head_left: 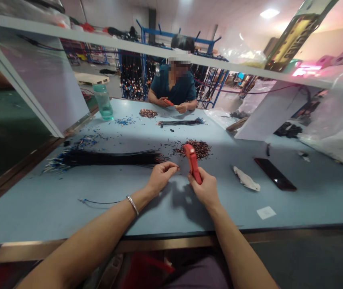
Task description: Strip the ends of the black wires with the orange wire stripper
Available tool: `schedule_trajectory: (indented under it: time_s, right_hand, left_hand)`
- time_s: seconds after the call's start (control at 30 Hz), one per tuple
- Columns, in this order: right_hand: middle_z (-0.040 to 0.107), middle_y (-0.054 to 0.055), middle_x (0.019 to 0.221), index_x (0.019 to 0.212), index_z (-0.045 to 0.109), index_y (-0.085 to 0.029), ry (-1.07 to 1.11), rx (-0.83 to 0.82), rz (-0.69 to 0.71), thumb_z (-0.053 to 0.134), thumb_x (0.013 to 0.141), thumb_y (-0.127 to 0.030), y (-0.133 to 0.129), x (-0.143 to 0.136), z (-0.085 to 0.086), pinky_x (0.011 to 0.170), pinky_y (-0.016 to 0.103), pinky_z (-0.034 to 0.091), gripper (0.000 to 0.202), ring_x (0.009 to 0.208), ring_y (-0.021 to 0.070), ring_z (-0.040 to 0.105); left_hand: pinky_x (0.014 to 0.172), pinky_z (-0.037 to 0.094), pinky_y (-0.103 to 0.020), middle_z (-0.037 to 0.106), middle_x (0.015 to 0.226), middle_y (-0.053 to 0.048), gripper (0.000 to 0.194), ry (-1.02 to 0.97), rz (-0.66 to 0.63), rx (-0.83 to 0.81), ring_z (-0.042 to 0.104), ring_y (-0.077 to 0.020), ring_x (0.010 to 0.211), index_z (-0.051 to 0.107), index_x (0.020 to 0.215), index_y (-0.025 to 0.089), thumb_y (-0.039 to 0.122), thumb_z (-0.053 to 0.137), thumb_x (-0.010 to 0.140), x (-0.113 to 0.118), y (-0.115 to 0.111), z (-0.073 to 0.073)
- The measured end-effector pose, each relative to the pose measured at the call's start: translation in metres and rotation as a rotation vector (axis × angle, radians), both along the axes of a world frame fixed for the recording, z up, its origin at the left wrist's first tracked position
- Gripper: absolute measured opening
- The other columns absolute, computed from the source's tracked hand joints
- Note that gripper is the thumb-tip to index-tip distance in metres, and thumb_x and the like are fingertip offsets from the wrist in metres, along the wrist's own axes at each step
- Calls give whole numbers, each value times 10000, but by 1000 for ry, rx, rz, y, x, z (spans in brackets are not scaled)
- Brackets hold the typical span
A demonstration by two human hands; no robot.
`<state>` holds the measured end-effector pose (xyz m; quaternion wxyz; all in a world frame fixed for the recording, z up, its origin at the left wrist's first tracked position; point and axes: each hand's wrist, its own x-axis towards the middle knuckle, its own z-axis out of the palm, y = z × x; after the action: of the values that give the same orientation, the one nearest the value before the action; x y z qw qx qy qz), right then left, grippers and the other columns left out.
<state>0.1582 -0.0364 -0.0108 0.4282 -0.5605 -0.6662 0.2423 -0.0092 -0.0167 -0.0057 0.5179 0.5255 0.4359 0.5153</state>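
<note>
My left hand (161, 176) is closed in a pinch, with a small wire end showing at its fingertips. A thin black wire (102, 202) with a blue tip trails out on the left, its middle hidden behind my forearm. Gripped upright in my right hand (205, 186) is a red wire stripper (191, 160), a short gap from my left fingertips. Beyond the tool lies a pile of small black and copper-coloured scraps (199, 149). To the left, a thick bundle of black wires (111, 157) with blue and white ends lies across the table.
Across the table (147, 218) a co-worker (174, 86) holds another red tool, near a smaller wire bundle (183, 122) and scrap pile (148, 113). A green bottle (103, 102) stands at the left. On the right lie a phone (275, 173), a white wrapper (246, 179) and a paper square (266, 212).
</note>
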Motion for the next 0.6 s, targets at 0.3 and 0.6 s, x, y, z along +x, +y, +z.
schedule_trajectory:
  time_s: [0.3,0.6]
  right_hand:
    - [706,66,825,953,627,-143,843,-605,403,703,664,-308,-4,8,13,676,335,533,341,700,195,676]
    - [724,82,838,952,629,-131,851,-744,569,680,698,-272,-3,12,9,667,335,547,295,702,195,694]
  left_hand:
    - [498,305,-202,493,590,42,168,18,134,78,405,-78,539,596,735,156,324,615,736,-7,8,-4]
    - [573,385,-213,538,624,36,198,37,197,177,463,-93,583,641,790,174,370,635,762,-12,12,-3]
